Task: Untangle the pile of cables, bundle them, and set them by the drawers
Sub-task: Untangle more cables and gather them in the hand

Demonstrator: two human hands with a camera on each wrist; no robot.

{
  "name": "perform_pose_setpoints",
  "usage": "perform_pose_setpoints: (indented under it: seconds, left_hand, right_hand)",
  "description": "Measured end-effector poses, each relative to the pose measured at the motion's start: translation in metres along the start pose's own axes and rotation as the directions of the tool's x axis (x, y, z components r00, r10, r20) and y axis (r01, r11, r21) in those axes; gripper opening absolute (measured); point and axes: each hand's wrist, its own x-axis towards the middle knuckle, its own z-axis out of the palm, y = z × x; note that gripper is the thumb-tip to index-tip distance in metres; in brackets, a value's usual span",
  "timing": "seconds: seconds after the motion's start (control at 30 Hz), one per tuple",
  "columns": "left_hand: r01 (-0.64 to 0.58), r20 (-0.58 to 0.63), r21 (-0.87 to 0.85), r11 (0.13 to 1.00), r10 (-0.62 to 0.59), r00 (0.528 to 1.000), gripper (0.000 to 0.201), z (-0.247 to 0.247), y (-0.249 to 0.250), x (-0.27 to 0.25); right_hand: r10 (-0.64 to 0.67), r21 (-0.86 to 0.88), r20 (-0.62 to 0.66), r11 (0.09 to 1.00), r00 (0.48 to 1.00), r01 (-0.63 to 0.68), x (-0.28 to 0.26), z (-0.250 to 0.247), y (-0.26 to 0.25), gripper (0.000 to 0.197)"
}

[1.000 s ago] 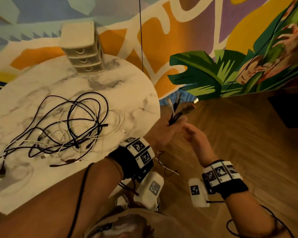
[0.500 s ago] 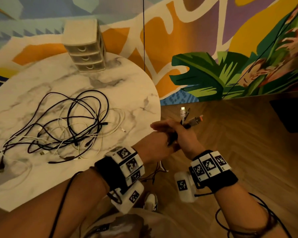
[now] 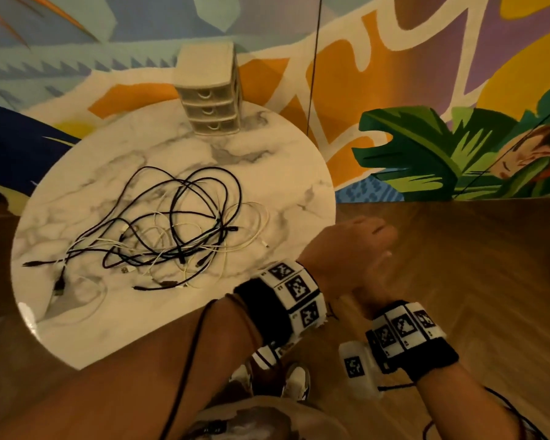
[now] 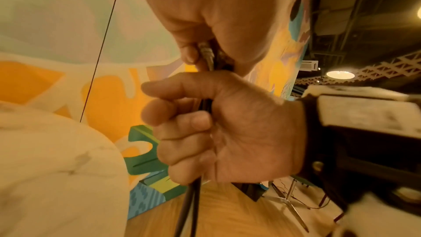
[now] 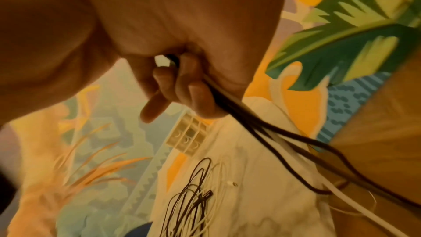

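A tangled pile of black and white cables [image 3: 172, 233] lies on the round marble table [image 3: 283, 173]. A small cream set of drawers [image 3: 208, 93] stands at the table's far edge. Off the table's right side, my left hand [image 3: 346, 246] sits on top of my right hand [image 3: 373, 281], which hides the held cables in the head view. In the left wrist view, my left hand [image 4: 200, 55] pinches a plug end and my right hand [image 4: 182, 132] grips the bundle of black cables [image 4: 190, 205] in a fist. The right wrist view shows my right hand [image 5: 177, 86] curled round black and white cables [image 5: 239, 114] that trail down.
A painted mural wall [image 3: 426, 90] stands behind the table, with a thin black cord [image 3: 313, 74] hanging in front of it. Wooden floor [image 3: 458, 265] lies to the right. My shoes [image 3: 294, 381] show below. Wrist bands with printed markers [image 3: 296, 287] sit on both arms.
My hands have closed together, the left hand now covering the right. The plug ends that stuck up above the hands are now hidden in the head view.
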Motion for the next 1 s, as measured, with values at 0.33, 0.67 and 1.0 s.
perform_pose_setpoints:
  seconds: [0.33,0.67,1.0]
  left_hand:
    - [0.002,-0.018,-0.221,0.975,-0.006,1.0,0.026,-0.001,-0.023,-0.022]
    - [0.632,0.235,-0.053,0.773,-0.605,0.76,0.019,0.01,-0.141,-0.059]
    - [0.315,0.387,0.574,0.756,-0.59,0.709,0.029,0.017,-0.23,-0.088]
  right_hand:
    - [0.204,0.072,0.26,0.97,0.944,-0.23,0.008,-0.001,0.002,0.04]
    - [0.048,0.398,0.176,0.91,0.983,-0.115,0.033,0.036,0.034,0.062]
    - [0.086,0.339,0.174,0.93,0.981,-0.142,0.043,0.044,0.047,0.066]
